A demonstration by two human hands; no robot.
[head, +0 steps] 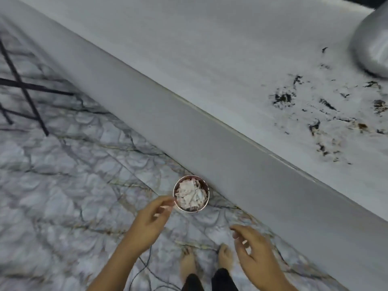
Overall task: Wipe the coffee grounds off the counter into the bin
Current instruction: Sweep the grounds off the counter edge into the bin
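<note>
Dark coffee grounds (pixel 327 114) lie scattered over the right part of the white counter (pixel 220 59). A small round bin (pixel 191 193), filled with crumpled white paper, stands on the marble floor against the counter's front panel. My left hand (pixel 151 219) reaches down beside the bin, fingers apart, fingertips close to its left rim. My right hand (pixel 254 248) hovers lower right of the bin, fingers spread, holding nothing. The view is blurred.
A rounded silver object (pixel 371 47) sits at the counter's far right. Black metal legs (pixel 23 89) stand on the floor at the left. A thin dark cable (pixel 144 267) runs across the floor near my bare feet (pixel 207 263).
</note>
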